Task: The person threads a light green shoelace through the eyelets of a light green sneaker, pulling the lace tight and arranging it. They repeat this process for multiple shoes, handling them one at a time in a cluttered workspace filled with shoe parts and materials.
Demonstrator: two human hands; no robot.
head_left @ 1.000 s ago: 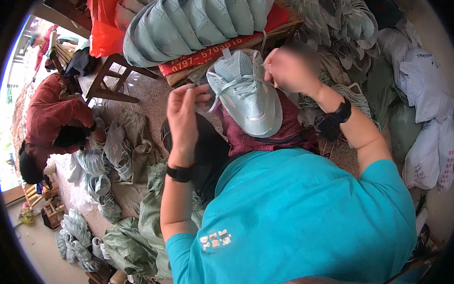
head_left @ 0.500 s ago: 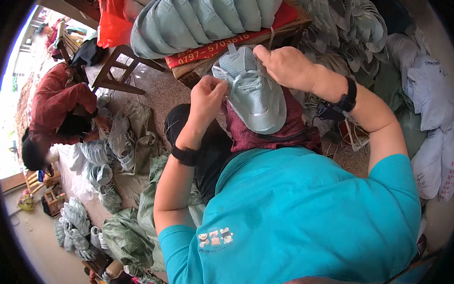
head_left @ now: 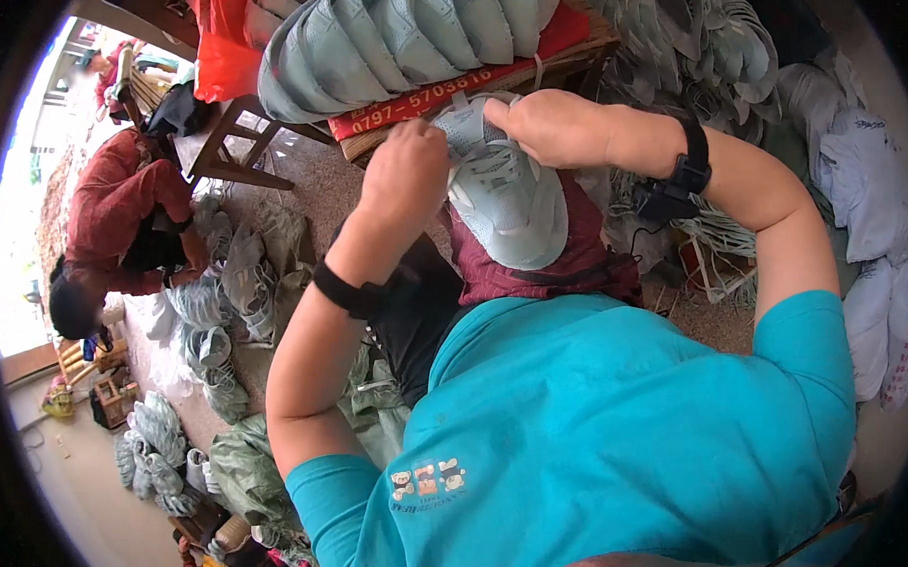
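A pale grey-green shoe upper (head_left: 512, 213) rests on the maroon cloth (head_left: 590, 229) over my lap, its rounded toe toward me. White-grey laces (head_left: 495, 167) cross its front below the tongue (head_left: 466, 128). My left hand (head_left: 407, 170) is closed beside the upper's far left edge, its fingertips pressed together; what they pinch is hidden. On the other side, my right hand (head_left: 554, 128) has its fingers closed at the upper's far right edge, beside the tongue. Both hands partly cover the opening and the lace ends.
A row of nested grey-green uppers (head_left: 406, 45) lies on a red-covered wooden bench (head_left: 447, 96) just beyond. More uppers (head_left: 680, 36) are heaped at far right, near white sacks (head_left: 866, 199). At left a person in red (head_left: 121, 195) bends over bundled uppers (head_left: 244, 281).
My left hand has moved away from me and slightly left, its elbow swinging outward. My right hand has shifted a little left and nearer the tongue. The upper has tilted slightly.
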